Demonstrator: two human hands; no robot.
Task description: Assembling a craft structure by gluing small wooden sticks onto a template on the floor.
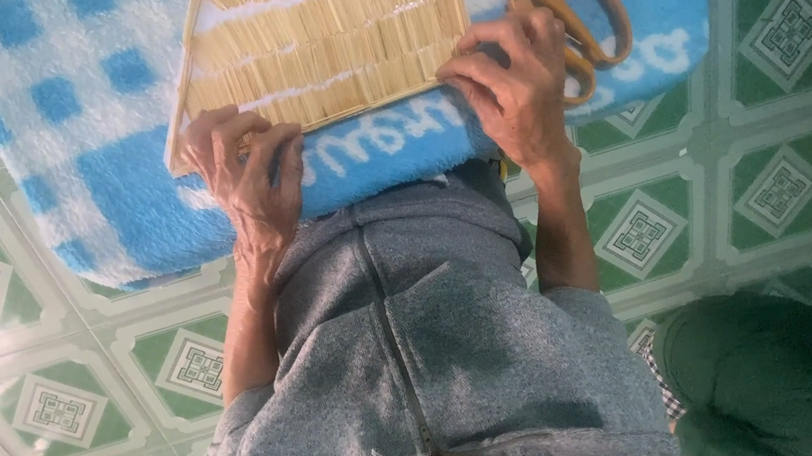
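**Both hands steadied a stick-built panel on the blue mat**

Evidently the work in hand was the panel of thin pale sticks (326, 40), a roof-shaped piece laid in rows, which sat at twelve o'clock on the blue-and-white mat (82, 111). The left hand (250, 174) rested at its lower corner toward ten o'clock, fingers curled and pressed together over the edge, touching both sticks and mat. The right hand (511, 81) lay at the one o'clock corner, fingers bent and close together, gripping the panel's lower right edge. Just beside that hand, partly under it, lay orange-handled scissors (575, 14), blades pointing to twelve o'clock. A grey sweater (440, 355) filled the foreground at six o'clock over green patterned floor tiles (774, 189).

Done well, this holding probably called for even, light pressure from both corners, since the sticks looked slender and easily shifted out of row. Keeping the panel flat on the mat would likely have guarded against bending, and the right wrist should have cleared the scissors.
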